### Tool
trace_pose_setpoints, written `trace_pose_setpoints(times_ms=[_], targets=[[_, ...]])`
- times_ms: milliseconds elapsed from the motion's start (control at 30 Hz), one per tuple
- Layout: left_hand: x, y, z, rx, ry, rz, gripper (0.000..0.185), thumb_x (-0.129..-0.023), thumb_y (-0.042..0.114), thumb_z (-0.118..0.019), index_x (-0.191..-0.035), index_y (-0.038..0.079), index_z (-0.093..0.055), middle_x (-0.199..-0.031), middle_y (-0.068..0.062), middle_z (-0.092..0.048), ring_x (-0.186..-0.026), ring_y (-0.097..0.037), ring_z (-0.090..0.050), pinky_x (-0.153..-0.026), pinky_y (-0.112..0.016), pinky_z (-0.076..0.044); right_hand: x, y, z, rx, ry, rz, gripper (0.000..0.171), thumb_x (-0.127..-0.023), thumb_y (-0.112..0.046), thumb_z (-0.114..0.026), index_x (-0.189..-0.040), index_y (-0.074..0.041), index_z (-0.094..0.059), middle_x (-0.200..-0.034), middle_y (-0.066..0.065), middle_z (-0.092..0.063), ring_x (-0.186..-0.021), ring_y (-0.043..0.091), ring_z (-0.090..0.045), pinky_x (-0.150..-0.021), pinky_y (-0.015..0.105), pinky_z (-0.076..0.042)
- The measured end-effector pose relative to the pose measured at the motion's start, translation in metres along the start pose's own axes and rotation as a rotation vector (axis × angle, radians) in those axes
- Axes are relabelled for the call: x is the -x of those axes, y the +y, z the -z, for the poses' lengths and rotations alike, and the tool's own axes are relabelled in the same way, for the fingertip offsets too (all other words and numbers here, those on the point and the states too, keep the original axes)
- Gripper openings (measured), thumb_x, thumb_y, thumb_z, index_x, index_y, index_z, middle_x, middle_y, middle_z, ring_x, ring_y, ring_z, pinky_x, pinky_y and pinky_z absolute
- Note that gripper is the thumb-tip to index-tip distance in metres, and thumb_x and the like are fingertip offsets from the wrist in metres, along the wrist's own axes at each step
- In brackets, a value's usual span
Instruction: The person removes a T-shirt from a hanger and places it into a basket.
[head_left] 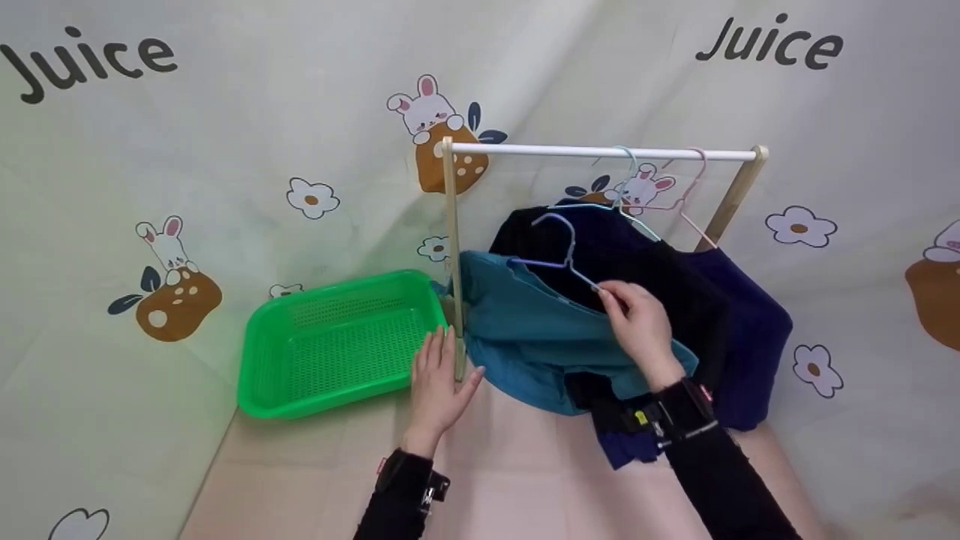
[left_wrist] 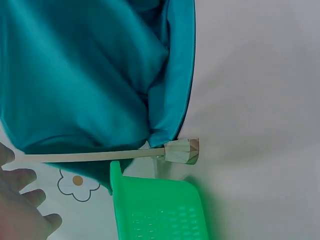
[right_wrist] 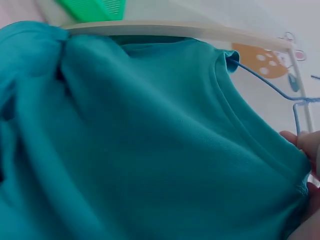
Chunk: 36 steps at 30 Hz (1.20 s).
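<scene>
Right hand [head_left: 637, 322]: fingers pinched the lower arm of the blue hanger [head_left: 559, 259], with the teal shirt [head_left: 525, 330] already threaded on it. The grip sat at the collar, apparently so that shirt and hanger moved as one. The hook stood free below the rail [head_left: 600, 152], not on it. In the right wrist view the fingertips [right_wrist: 300, 142] showed at the collar edge beside the wire.

Left hand [head_left: 439, 379]: open, fingers straight, laid flat on the table [head_left: 525, 480] against the foot of the post [head_left: 452, 255]. It held nothing; the placement looked meant to steady the light rack. The left wrist view showed the same fingers [left_wrist: 25, 200] spread and empty, with the post's foot [left_wrist: 182, 151] beyond.

Teal shirt: hung from the hanger in front of the rack, between the post and the right hand, its hem bunched on the table.

Dark shirts [head_left: 675, 300]: a black one and a navy one, already on the rail, each on its own hanger, one pale blue [head_left: 630, 195] and one pink [head_left: 686, 195], crowded to the right end, which left room on the left.

Basket [head_left: 337, 345]: green, perforated, on the table left of the post, just beside the left hand, nothing visible in it.

Backdrop [head_left: 225, 150]: pale cloth printed with rabbits, flowers and "Juice".
</scene>
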<state>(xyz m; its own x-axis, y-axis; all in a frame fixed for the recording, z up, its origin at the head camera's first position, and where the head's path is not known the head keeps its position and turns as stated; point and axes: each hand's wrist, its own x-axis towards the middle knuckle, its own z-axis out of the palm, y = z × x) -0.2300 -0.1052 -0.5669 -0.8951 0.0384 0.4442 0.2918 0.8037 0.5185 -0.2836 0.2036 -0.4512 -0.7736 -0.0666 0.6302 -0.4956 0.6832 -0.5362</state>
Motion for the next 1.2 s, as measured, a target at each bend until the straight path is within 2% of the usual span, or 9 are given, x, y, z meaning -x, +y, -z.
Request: trace_pose_setpoints(times_ms=[233,533,667,733,833,900,967,1100,1200], targets=[[-0.005,0.004,0.001,-0.025,0.005,-0.033,0.086,-0.093,0.054,-0.059,-0.155,0.002,-0.029,-0.158,-0.020,-0.027,-0.146,-0.040,-0.020,-0.115,-0.060,-0.016,0.038,0.017,-0.003,0.035,-0.017,0.160,0.008,-0.094,-0.014,-0.069,-0.099,-0.012,-0.075,-0.076,-0.002,-0.059,-0.064,0.011,-0.047,-0.059,0.030,-0.039],[-0.016,0.005,-0.001,-0.096,0.080,-0.155,0.088,-0.086,0.039,-0.076,-0.154,0.006,-0.032,-0.160,-0.018,-0.025,-0.145,-0.040,-0.022,-0.114,-0.058,-0.020,0.066,0.023,-0.005,0.003,-0.024,0.370,0.011,-0.086,-0.010,-0.076,-0.095,-0.015,-0.075,-0.078,-0.008,-0.060,-0.066,0.007,-0.047,-0.058,0.023,-0.038],[-0.017,0.004,-0.001,-0.119,0.117,-0.222,0.078,-0.087,0.033,-0.076,-0.151,0.006,-0.040,-0.154,-0.015,-0.038,-0.143,-0.039,-0.029,-0.114,-0.057,-0.022,0.070,0.026,-0.004,-0.070,-0.028,0.456,0.005,-0.092,-0.017,-0.071,-0.094,-0.014,-0.075,-0.079,-0.007,-0.061,-0.066,0.008,-0.048,-0.060,0.023,-0.039],[-0.017,0.003,-0.001,-0.115,0.152,-0.255,0.067,-0.088,0.028,-0.076,-0.145,0.006,-0.049,-0.144,-0.014,-0.051,-0.138,-0.037,-0.038,-0.112,-0.058,-0.024,0.071,0.029,-0.004,-0.102,-0.036,0.467,0.014,-0.097,-0.023,-0.066,-0.093,-0.013,-0.074,-0.080,-0.007,-0.061,-0.066,0.008,-0.048,-0.060,0.022,-0.039],[-0.015,0.002,-0.002,-0.071,0.222,-0.309,0.047,-0.086,0.018,-0.077,-0.129,0.007,-0.064,-0.119,-0.011,-0.065,-0.121,-0.033,-0.055,-0.108,-0.059,-0.030,0.073,0.034,-0.002,-0.165,-0.049,0.445,0.016,-0.098,-0.022,-0.063,-0.093,-0.011,-0.073,-0.080,-0.006,-0.061,-0.066,0.008,-0.048,-0.061,0.022,-0.039],[-0.013,0.000,-0.003,-0.022,0.275,-0.357,0.033,-0.084,0.013,-0.078,-0.116,0.008,-0.070,-0.101,-0.008,-0.066,-0.102,-0.029,-0.061,-0.102,-0.056,-0.038,0.074,0.036,-0.001,-0.198,-0.055,0.423,0.009,-0.096,-0.015,-0.066,-0.093,-0.010,-0.073,-0.082,-0.005,-0.063,-0.067,0.009,-0.049,-0.062,0.022,-0.040],[-0.012,-0.002,-0.003,0.016,0.314,-0.406,0.022,-0.083,0.011,-0.077,-0.104,0.009,-0.072,-0.089,-0.005,-0.063,-0.087,-0.026,-0.061,-0.092,-0.049,-0.046,0.074,0.037,0.000,-0.217,-0.053,0.399,0.005,-0.093,-0.008,-0.068,-0.093,-0.010,-0.073,-0.083,-0.004,-0.064,-0.069,0.010,-0.051,-0.064,0.023,-0.041],[-0.009,-0.006,-0.001,0.047,0.375,-0.469,0.010,-0.085,0.010,-0.074,-0.094,0.008,-0.071,-0.082,-0.003,-0.062,-0.076,-0.023,-0.059,-0.069,-0.039,-0.048,0.075,0.037,0.002,-0.209,-0.015,0.345,0.012,-0.087,0.002,-0.071,-0.092,-0.008,-0.073,-0.084,-0.002,-0.067,-0.072,0.011,-0.059,-0.067,0.019,-0.044],[-0.008,-0.007,0.005,0.069,0.403,-0.448,0.007,-0.086,0.006,-0.071,-0.092,0.006,-0.069,-0.083,-0.005,-0.065,-0.076,-0.024,-0.061,-0.067,-0.038,-0.050,0.076,0.036,0.004,-0.202,0.014,0.295,0.021,-0.082,0.010,-0.072,-0.094,-0.007,-0.074,-0.085,0.002,-0.070,-0.073,0.012,-0.064,-0.069,0.014,-0.046]])
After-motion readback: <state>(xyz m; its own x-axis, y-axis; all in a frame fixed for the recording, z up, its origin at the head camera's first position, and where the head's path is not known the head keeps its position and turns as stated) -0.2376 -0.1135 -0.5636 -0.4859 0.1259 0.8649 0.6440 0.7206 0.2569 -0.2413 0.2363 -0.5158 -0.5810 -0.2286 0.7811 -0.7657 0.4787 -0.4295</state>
